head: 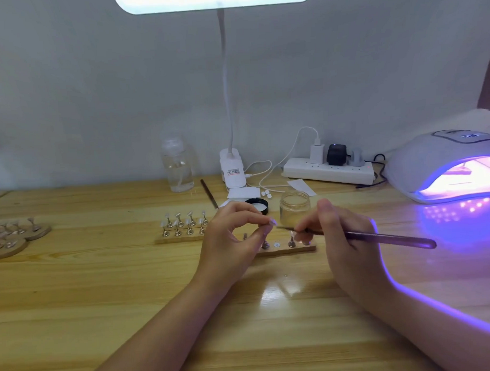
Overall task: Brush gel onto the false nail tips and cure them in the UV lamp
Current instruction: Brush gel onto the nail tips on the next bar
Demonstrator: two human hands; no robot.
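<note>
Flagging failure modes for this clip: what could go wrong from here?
1. The left hand pinches the nail tip by its small stand only; brush pressure from the right hand could twist it out of that grip.
2. The open gel jar sits just behind both hands, so a knuckle could tip it.
3. The UV lamp is lit and spills light over the table; gel on the brush might start curing.

two hands [234,235], two brushes [390,238], one jar [294,207]
</note>
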